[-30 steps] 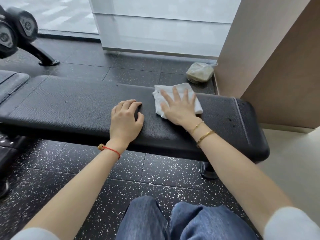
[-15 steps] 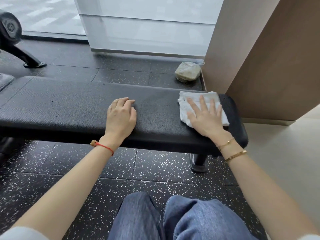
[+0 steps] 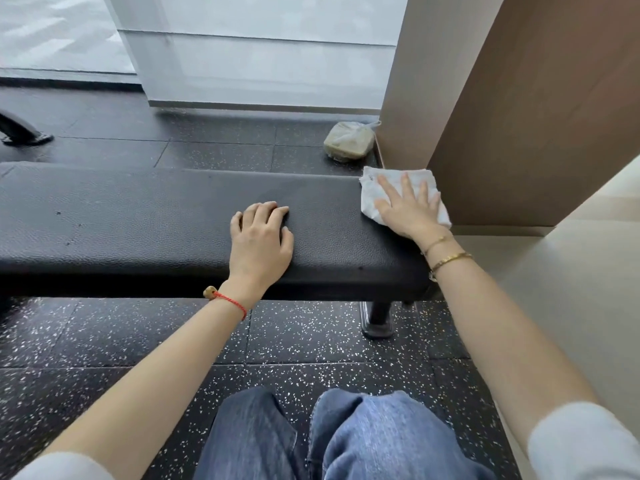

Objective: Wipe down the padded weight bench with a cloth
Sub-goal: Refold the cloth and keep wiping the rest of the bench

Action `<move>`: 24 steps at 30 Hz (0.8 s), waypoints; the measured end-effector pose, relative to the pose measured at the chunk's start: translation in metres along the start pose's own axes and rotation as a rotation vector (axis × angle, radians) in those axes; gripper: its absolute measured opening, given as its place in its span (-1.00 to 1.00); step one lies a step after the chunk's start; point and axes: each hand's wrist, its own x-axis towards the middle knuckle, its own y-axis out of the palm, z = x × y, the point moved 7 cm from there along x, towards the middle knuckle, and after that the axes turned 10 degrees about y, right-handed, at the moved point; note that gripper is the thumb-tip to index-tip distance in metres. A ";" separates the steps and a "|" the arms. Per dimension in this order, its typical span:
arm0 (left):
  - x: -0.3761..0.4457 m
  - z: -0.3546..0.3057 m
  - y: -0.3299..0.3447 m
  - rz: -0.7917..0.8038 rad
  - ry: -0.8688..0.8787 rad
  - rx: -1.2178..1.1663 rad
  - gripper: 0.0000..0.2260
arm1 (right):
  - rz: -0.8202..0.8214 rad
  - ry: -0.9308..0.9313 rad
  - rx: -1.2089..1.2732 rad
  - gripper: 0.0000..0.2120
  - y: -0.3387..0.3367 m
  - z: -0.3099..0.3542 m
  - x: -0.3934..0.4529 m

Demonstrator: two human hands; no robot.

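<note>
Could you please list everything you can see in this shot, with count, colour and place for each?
weight bench: one, black padded, across the middle
cloth: one, white, at the bench's right end
bag: one, clear with greenish contents, on the floor behind the bench
bench leg: one, black, under the right end
floor: black, white-speckled tiles
wall panel: brown, at right
left hand: resting on the bench
right hand: flat on the cloth

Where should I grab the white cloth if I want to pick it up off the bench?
Pinch the cloth at its left edge, coming from above. It lies flat at the bench end, and the right hand presses its middle, so that bare edge is probably easiest.
</note>
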 end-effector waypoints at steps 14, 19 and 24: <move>-0.003 -0.003 0.003 -0.005 -0.004 0.020 -0.63 | -0.110 -0.041 0.012 -0.49 0.013 -0.029 -0.014; -0.002 -0.002 0.002 -0.010 -0.019 0.034 -0.63 | -0.017 -0.016 -0.030 -0.47 0.004 0.018 0.020; -0.003 -0.001 0.003 -0.008 -0.025 0.033 -0.64 | -0.126 -0.287 -0.033 -0.47 0.029 0.053 -0.059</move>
